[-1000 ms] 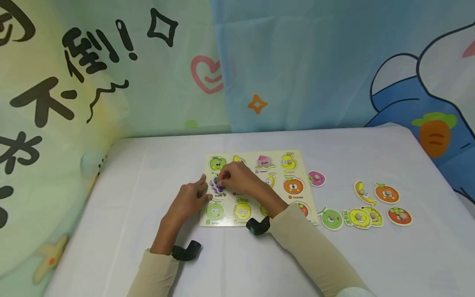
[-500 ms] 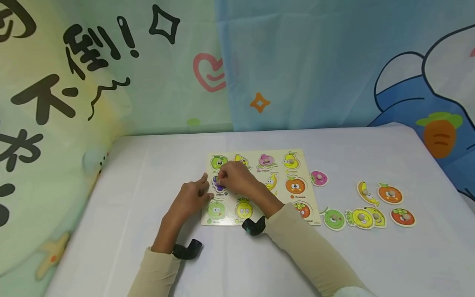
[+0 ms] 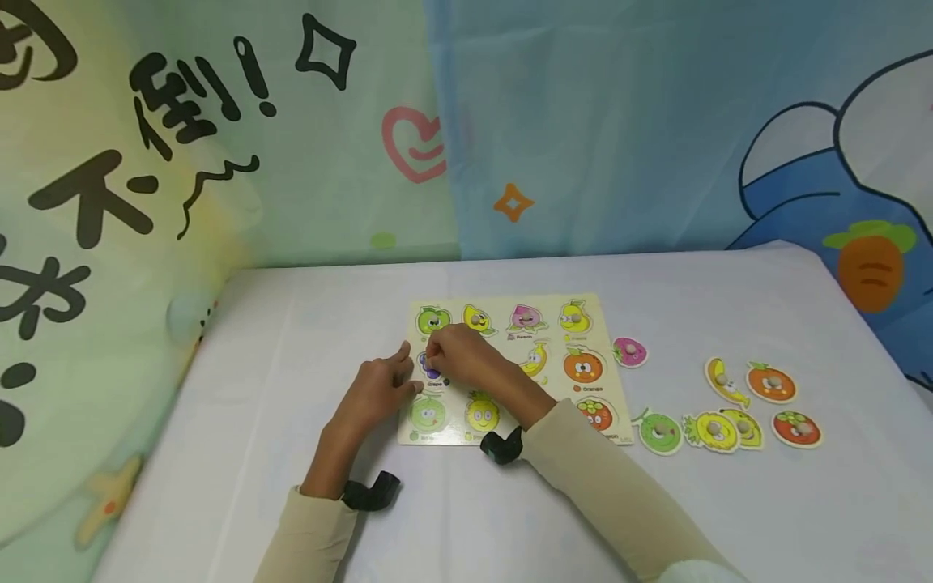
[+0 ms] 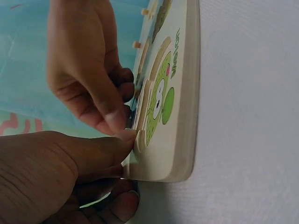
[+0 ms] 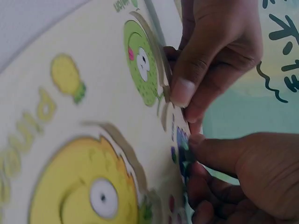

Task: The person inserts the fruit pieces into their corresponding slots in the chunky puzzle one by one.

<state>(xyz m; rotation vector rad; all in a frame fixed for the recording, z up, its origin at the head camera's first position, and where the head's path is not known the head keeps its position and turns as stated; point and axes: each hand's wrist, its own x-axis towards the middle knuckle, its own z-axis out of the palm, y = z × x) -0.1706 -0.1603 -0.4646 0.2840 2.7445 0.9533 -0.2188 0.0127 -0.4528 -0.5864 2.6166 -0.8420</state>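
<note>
A wooden fruit puzzle board (image 3: pixel 548 348) lies flat on the white tablecloth. My right hand (image 3: pixel 461 355) reaches across it, and its fingertips pinch the purple grape piece (image 3: pixel 430 369) at the board's left column. The right wrist view shows those fingertips on the grape piece (image 5: pixel 180 140), just past the green melon picture (image 5: pixel 142 67). My left hand (image 3: pixel 379 387) holds the board's left edge, with the thumb (image 4: pixel 124 136) on top by the melon (image 4: pixel 159 102) and the fingers curled under the board's edge (image 4: pixel 184 93).
Several loose fruit pieces lie right of the board: a pink one (image 3: pixel 629 352), a banana (image 3: pixel 724 380), an orange (image 3: pixel 770 383), a green one (image 3: pixel 660 431) and a pineapple (image 3: pixel 710 429). Printed curtains hang behind the table.
My right hand has shifted slightly toward me, uncovering the lemon at the board's top row. The grape piece stays under its fingertips. The left hand keeps its place.
</note>
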